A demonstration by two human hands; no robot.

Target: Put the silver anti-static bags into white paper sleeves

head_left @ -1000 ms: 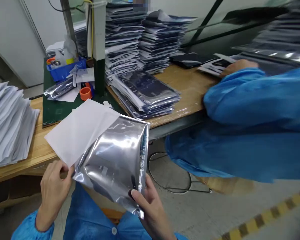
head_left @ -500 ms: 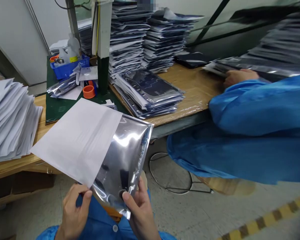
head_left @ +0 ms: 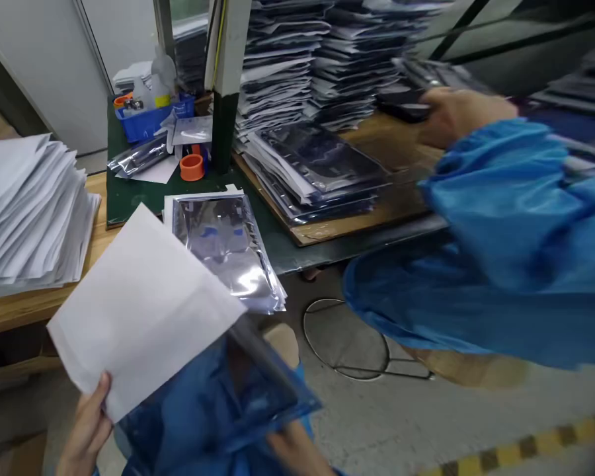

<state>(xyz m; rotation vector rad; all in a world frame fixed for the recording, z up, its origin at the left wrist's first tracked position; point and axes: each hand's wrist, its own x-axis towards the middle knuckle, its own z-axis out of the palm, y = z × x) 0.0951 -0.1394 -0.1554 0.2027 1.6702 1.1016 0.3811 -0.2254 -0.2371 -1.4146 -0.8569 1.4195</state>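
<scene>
My left hand (head_left: 85, 426) pinches the lower left edge of a white paper sheet (head_left: 139, 311) at the bottom left. The sheet sticks out of a shiny anti-static bag (head_left: 218, 390), whose foil mirrors my blue coat. My right hand (head_left: 292, 449) is at the bag's lower edge, partly cut off by the frame. Another flat silver bag (head_left: 223, 248) lies on the edge of the green mat (head_left: 133, 205), just beyond the sheet. A co-worker's hand (head_left: 461, 116) rests on bags at the upper right.
Tall stacks of silver bags (head_left: 282, 86) stand on the wooden bench (head_left: 44, 311), with a pile of white sheets (head_left: 30, 211) at the left. A blue bin (head_left: 149, 122) and an orange ring (head_left: 192, 166) sit on the mat. The co-worker's blue sleeve (head_left: 496, 211) fills the right.
My hands have dropped lower and the bag has tilted flatter, its foil now mirroring blue. The sheet has swung left. A flat silver bag now shows on the mat, and the co-worker's hand has moved up.
</scene>
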